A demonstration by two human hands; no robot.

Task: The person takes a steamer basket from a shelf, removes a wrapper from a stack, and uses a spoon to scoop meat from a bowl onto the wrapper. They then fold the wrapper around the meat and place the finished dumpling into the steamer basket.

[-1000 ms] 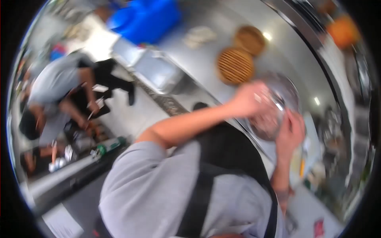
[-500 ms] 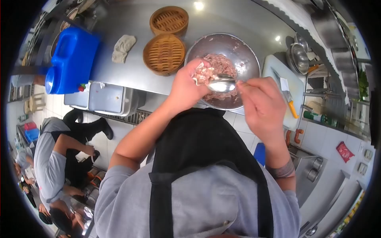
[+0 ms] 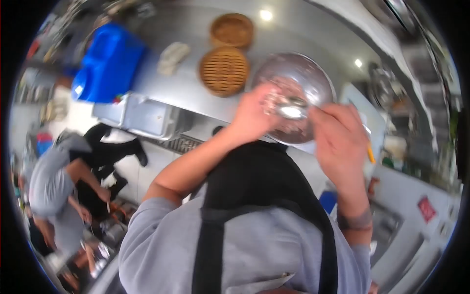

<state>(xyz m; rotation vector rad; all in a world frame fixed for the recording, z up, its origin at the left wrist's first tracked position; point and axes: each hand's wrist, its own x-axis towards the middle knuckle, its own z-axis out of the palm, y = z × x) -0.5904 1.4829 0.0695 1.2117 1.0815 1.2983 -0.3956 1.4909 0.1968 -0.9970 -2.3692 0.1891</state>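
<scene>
A dumpling with pale wrapper edges and minced meat [image 3: 270, 103] sits cupped in the fingers of my left hand [image 3: 252, 117]. My right hand [image 3: 339, 139] pinches a metal spoon [image 3: 293, 111], whose bowl lies against or very close to the dumpling. Both hands are over the near part of a large steel mixing bowl [image 3: 320, 78]. More pink minced meat [image 3: 290, 85] lies inside that bowl, partly hidden by my hands and the spoon. Motion blur softens the view.
Two round bamboo steamers [image 3: 224, 71] stand left of the bowl, near a crumpled cloth [image 3: 174, 58] and a blue jug [image 3: 111, 63]. Grey trays [image 3: 147, 117] sit below the counter edge. A cutting board [image 3: 364, 105] lies right. A co-worker [image 3: 61, 171] bends at lower left.
The whole view has shifted and blurred as my head turned, so the counter things appear further right. My hands keep hold of the dumpling and the spoon.
</scene>
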